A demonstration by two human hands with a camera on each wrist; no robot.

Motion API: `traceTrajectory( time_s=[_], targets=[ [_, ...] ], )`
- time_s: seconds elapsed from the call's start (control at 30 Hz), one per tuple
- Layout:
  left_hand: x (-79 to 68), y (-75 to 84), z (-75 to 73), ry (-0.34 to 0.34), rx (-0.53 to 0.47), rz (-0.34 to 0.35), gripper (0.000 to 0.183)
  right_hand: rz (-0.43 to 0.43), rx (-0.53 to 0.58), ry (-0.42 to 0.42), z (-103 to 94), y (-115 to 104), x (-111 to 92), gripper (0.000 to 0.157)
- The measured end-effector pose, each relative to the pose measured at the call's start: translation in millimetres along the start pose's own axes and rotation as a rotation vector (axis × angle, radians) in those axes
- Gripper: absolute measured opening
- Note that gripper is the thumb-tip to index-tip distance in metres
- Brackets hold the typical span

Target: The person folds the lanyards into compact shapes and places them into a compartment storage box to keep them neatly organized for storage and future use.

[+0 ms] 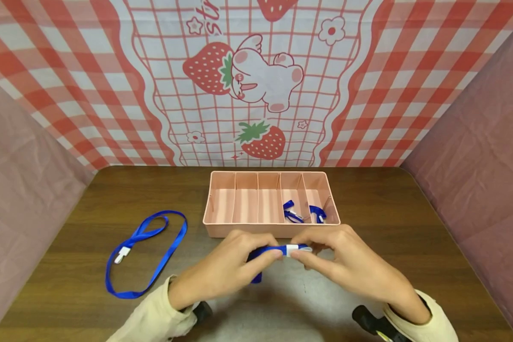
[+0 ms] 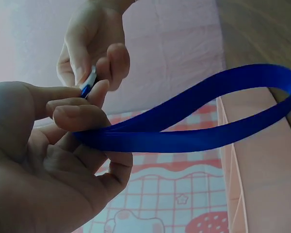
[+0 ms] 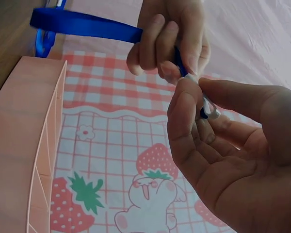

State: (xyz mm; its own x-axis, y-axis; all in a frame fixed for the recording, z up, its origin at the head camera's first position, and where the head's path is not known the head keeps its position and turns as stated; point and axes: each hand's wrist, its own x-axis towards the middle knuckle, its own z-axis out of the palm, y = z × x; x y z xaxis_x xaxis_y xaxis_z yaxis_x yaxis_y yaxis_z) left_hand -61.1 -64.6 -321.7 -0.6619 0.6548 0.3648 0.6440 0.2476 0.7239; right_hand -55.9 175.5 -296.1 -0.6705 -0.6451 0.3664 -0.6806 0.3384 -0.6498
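Lanyard strap (image 2: 199, 140), blue, is pinched by left hand (image 1: 232, 266), fingers curled; right hand (image 1: 355, 263) narrowly pinches white clip (image 1: 291, 250).

A strawberry-print cloth (image 1: 261, 85) hangs behind the brown table (image 1: 380, 209), between pink drapes (image 1: 479, 161).

The held lanyard (image 2: 184, 142) and the lying lanyard (image 1: 143, 235) are blue with white clips (image 1: 291, 250). The box (image 1: 222, 231) is pink, the table (image 1: 410, 228) brown wood grain, the sleeves (image 1: 154, 313) cream, the side cloth (image 1: 483, 123) pink. The backdrop (image 1: 316, 85) shows red-and-white checks and 3 red strawberries (image 1: 267, 145).
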Motion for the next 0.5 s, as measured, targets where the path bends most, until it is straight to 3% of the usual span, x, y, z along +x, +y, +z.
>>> traceTrajectory(
  time_s=[0.13, 0.5],
  targets=[
    [-1.6, 0.9, -3.6, 0.007, 0.047, 0.011, 0.018, 0.013, 0.002, -0.001, -4.8, -1, -2, 0.018],
    [-4.0, 4.2, -12.9, -0.065, 0.093, 0.023, 0.025, 0.050, -0.009, 0.033, -18.7, -3, -7, 0.022]
  ],
)
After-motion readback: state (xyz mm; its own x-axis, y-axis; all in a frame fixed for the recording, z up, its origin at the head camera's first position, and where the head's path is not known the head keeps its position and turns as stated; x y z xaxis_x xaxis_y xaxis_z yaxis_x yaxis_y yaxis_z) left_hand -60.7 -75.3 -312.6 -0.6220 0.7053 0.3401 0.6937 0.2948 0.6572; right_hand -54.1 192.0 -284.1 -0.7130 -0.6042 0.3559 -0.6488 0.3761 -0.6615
